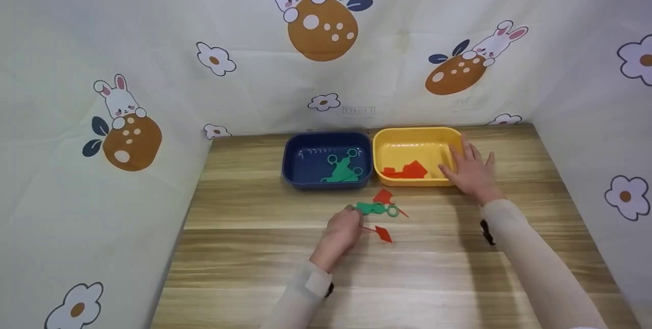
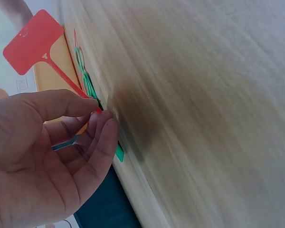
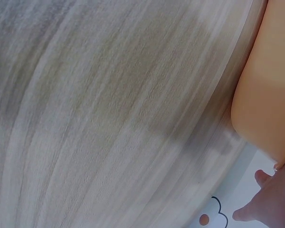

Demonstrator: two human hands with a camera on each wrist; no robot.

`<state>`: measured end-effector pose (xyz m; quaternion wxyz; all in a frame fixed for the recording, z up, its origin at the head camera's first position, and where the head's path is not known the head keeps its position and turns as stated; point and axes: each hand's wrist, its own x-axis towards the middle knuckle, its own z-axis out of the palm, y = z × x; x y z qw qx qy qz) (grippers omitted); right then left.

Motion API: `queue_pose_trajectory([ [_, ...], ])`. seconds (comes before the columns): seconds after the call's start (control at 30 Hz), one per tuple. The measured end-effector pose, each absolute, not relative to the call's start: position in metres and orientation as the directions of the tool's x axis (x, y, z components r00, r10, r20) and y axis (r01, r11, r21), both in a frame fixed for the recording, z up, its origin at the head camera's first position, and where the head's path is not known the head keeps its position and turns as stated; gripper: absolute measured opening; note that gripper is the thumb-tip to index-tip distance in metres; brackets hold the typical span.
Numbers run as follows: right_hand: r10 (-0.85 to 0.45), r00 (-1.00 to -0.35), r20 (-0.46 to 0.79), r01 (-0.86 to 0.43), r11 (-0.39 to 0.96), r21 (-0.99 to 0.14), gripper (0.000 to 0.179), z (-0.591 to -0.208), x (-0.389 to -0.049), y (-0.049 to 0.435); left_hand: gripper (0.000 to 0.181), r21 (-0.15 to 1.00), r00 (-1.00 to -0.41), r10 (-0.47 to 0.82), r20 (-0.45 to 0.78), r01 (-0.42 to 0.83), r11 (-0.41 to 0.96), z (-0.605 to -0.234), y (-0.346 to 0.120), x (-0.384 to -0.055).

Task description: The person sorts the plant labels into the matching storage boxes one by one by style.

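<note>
My left hand (image 1: 344, 229) pinches the thin stem of a red flag-shaped tag (image 2: 34, 42) between thumb and fingertips, low over the table. Its flat red end points right in the head view. Just past the fingers, green tags with ring ends (image 1: 376, 209) lie on the wood, close to another red flag-shaped tag (image 1: 383, 196). My right hand (image 1: 471, 171) rests with spread fingers at the right rim of the yellow tray (image 1: 417, 182), which contains red tags (image 1: 412, 170). The right wrist view shows only part of that hand beside the tray.
A dark blue tray (image 1: 305, 184) holding several green tags (image 1: 342, 170) stands immediately left of the yellow one. Both trays sit at the back of the wooden table (image 1: 244, 273), against a printed cloth (image 1: 402, 74) that also hangs along the sides.
</note>
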<state>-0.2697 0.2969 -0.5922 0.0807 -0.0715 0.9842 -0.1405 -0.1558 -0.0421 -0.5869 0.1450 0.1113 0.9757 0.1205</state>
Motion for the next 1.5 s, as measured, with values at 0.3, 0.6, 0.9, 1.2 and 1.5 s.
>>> queue_pose_trajectory([
  [0.3, -0.16, -0.979, -0.129, -0.119, 0.952, -0.281, 0.081, -0.592, -0.269, 0.297, 0.01, 0.359, -0.925, 0.252, -0.284, 0.142, 0.923, -0.58, -0.039, -0.164],
  [0.6, -0.151, -0.98, -0.132, -0.106, 0.949, -0.297, 0.078, -0.59, -0.269, 0.297, 0.008, 0.456, -0.953, 0.256, -0.162, 0.158, 0.876, -0.572, -0.037, -0.17],
  [0.9, -0.156, -0.979, -0.129, -0.111, 0.948, -0.3, 0.081, -0.593, -0.269, 0.299, 0.006, 0.482, -0.968, 0.243, -0.066, 0.182, 0.857, -0.564, -0.032, -0.179],
  [1.2, -0.157, -0.978, -0.141, -0.11, 0.95, -0.293, 0.082, -0.593, -0.27, 0.299, 0.005, 0.503, -0.971, 0.239, 0.001, 0.207, 0.839, -0.548, -0.025, -0.193],
  [1.5, -0.16, -0.981, -0.111, -0.12, 0.946, -0.3, 0.079, -0.595, -0.271, 0.297, 0.004, 0.495, -0.974, 0.221, 0.041, 0.212, 0.843, -0.535, -0.013, -0.211],
])
